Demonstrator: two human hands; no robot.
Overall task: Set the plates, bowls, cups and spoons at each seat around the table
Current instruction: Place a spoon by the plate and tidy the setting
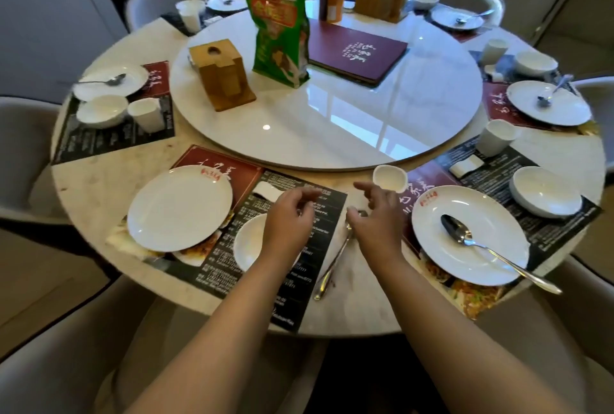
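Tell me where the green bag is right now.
The green bag stands upright on the white turntable, left of centre in the head view, between the wooden box and the dark red menu book.

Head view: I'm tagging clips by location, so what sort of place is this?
Probably a restaurant dining room. A round table carries a turntable with a bound menu on it, and printed menu placemats lie under matching plates at each seat.
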